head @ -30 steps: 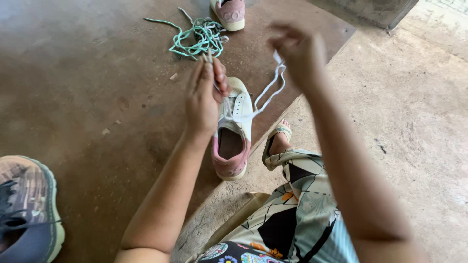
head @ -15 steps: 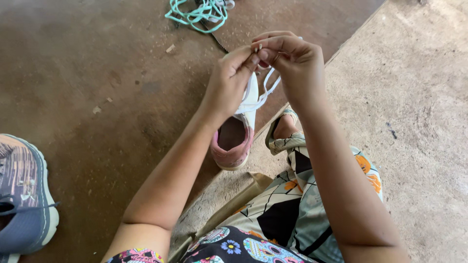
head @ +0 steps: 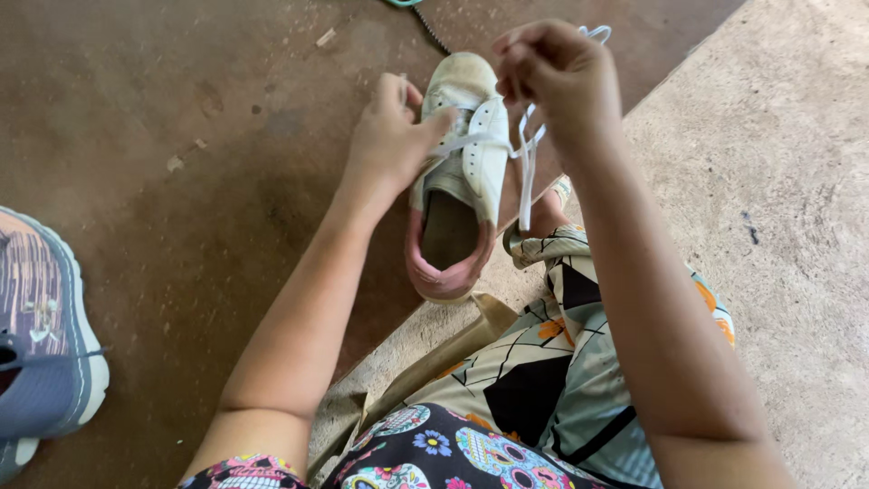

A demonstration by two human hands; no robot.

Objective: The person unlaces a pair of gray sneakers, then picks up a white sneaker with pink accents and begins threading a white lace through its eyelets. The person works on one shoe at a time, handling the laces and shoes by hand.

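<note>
Head camera looks down on both hands at work on a white shoe with a pink heel collar (head: 457, 172). My left hand (head: 391, 136) grips the shoe by its upper flap, fingers curled over the side by the eyelets, thumb pressed on the lace band that crosses the tongue. My right hand (head: 554, 74) sits just beyond and to the right of that grip, raised above the toe — fingers pinched tight on the white lace (head: 525, 167), which runs taut down from the pinch and hangs past the shoe's right edge. A small loop of lace sticks out behind the knuckles.

Half a second back the two hands were bunched together over the shoe, fingertips meeting on the lace ends. They have since parted: the left has dropped onto the shoe itself, the right keeps the lace. The shoe now looks lifted and tilted toward me, its opening facing up, where it lay lower before.

Below the grip lies my patterned trouser leg (head: 561, 362), and a sandalled foot (head: 552, 204) peeks out just under the hanging lace. Far left of the grip, on the brown floor (head: 163, 181), rests a grey running shoe (head: 41, 335) — well apart from both hands.
</note>
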